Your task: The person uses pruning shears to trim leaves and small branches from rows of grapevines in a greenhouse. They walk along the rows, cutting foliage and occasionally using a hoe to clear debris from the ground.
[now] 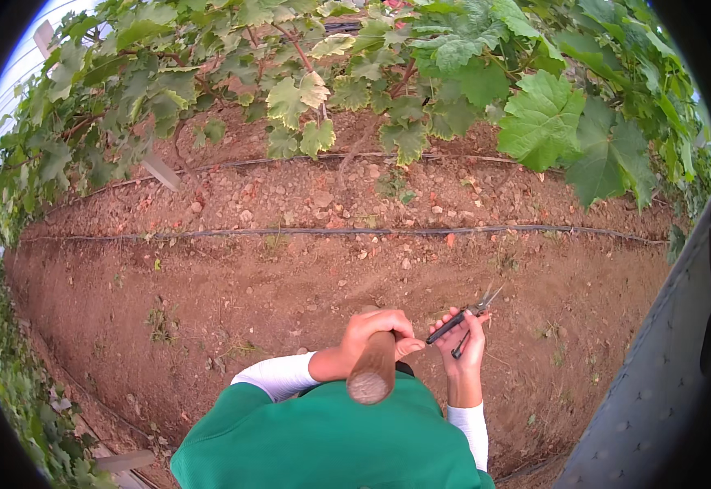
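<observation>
A round wooden handle (372,370) points up at me, its blunt end just in front of my green shirt. My left hand (375,324) is curled around it; whatever is at its lower end is hidden. Lying across the upturned palm and fingers of my right hand (466,354) are garden snips (453,326) with black handles. Their thin metal blades (488,299) point away from me and stand slightly apart. Both hands are close together at waist height, above bare soil (306,281), and the left thumb is near the end of one snips handle.
Grapevines (294,101) with broad leaves hang across the far side. Two dark drip hoses (331,231) run along the stony ground. A pale stake (161,173) leans at far left. Grey patterned sheeting (649,379) slants along the right edge. More vines (10,391) grow at lower left.
</observation>
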{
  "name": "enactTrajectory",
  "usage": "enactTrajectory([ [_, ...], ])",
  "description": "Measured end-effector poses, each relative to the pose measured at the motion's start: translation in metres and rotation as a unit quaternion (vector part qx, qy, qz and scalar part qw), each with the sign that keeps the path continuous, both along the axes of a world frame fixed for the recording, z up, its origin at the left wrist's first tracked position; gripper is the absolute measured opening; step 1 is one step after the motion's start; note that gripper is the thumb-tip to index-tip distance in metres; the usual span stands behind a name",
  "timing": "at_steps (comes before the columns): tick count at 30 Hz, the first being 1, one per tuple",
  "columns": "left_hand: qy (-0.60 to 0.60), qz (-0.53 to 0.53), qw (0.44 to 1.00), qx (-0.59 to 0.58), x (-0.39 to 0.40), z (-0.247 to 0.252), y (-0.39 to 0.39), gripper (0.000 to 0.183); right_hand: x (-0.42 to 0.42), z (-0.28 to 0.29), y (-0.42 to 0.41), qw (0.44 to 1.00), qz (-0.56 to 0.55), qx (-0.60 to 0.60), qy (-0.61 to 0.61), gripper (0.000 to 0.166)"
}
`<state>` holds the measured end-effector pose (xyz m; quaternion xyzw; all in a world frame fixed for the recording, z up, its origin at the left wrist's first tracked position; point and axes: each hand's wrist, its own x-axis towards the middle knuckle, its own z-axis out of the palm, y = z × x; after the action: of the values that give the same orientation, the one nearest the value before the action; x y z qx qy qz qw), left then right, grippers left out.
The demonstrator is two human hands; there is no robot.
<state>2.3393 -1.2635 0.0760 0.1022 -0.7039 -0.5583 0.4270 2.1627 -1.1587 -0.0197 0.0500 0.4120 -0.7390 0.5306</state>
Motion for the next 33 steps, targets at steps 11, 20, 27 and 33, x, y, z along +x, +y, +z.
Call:
enactTrajectory([
  [11, -0.129, 0.269, 0.953, 0.056, 0.081, -0.036, -0.025, 0.012, 0.034, -0.109, -0.105, 0.946, 0.260, 0.157, -0.114, 0.027],
  [20, 0.069, 0.373, 0.925, -0.031, 0.091, 0.018, 0.004, 0.010, 0.091, -0.183, -0.156, 0.848, 0.461, 0.247, -0.091, 0.029],
  [27, 0.107, 0.401, 0.910, -0.013, 0.086, 0.033, 0.035, 0.025, 0.128, -0.212, -0.171, 0.833, 0.453, 0.278, -0.156, 0.041],
  [33, 0.063, 0.471, 0.880, 0.023, 0.118, 0.054, 0.085, 0.034, 0.156, -0.242, -0.181, 0.805, 0.472, 0.314, -0.175, 0.041],
])
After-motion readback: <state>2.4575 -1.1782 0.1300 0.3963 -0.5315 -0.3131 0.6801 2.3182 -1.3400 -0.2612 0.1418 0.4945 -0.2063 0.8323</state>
